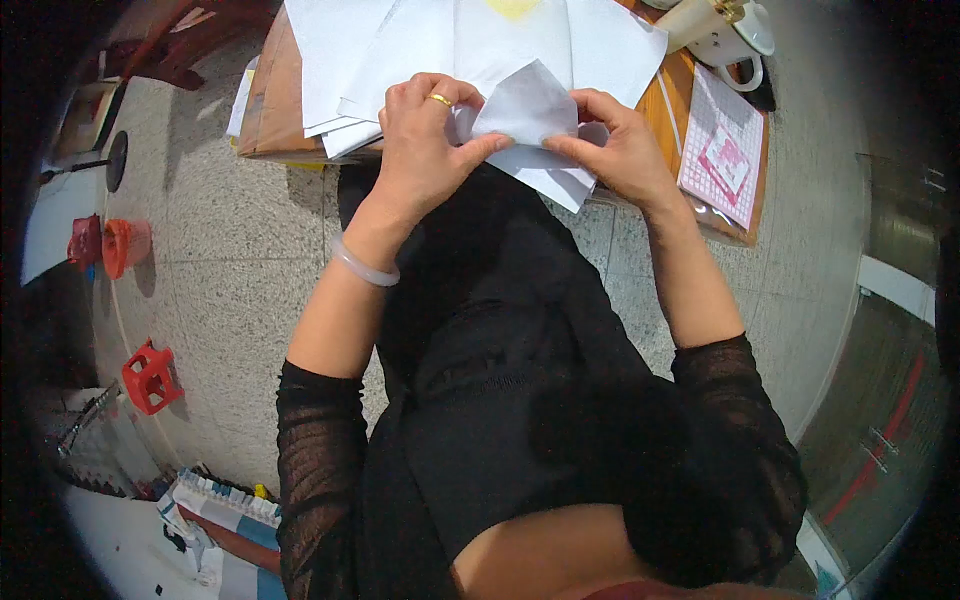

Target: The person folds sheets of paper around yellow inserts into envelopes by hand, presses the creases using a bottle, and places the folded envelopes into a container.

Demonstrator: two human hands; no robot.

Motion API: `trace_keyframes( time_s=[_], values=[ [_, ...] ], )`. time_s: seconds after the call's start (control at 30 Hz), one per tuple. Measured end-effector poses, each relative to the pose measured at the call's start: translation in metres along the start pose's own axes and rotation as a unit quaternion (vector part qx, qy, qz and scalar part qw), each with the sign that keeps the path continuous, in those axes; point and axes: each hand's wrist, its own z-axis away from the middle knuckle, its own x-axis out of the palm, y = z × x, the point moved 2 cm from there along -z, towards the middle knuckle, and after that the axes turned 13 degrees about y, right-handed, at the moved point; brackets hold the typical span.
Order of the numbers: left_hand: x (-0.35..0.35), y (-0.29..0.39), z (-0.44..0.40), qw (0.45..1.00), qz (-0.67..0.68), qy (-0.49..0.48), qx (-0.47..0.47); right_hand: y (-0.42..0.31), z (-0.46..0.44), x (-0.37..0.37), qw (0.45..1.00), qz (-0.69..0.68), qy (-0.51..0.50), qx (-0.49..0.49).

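Between my two hands, at the near edge of the table, is a folded piece of white paper (528, 108) with a pointed top. My left hand (425, 135), with a ring on one finger, pinches its left side, the thumb pressing along the lower fold. On the opposite side my right hand (622, 150) grips the paper, its thumb on the same fold and the fingers curled behind. Beneath and beyond lie several loose white sheets (400, 65), spread over the table. One sheet farther back bears a yellow patch (514, 8).
The wooden table (275, 110) ends just before my lap. At its right are a pink gridded mat (708, 125) with a pink-and-white card and a white lidded mug (735, 45). A red stool (151, 377) and a red bin (125, 248) stand on the floor at left.
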Motion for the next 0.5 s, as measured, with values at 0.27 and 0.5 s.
trace_keyframes(
  time_s=[0.27, 0.5],
  values=[
    [0.0008, 0.0022, -0.0053, 0.992, 0.032, 0.004, 0.123, 0.0048, 0.0002, -0.0024, 0.977, 0.047, 0.018, -0.207],
    [0.0041, -0.0053, -0.0052, 0.983, 0.059, 0.026, 0.175, 0.0048, -0.0055, -0.0053, 0.975, 0.062, 0.023, -0.210]
  ],
)
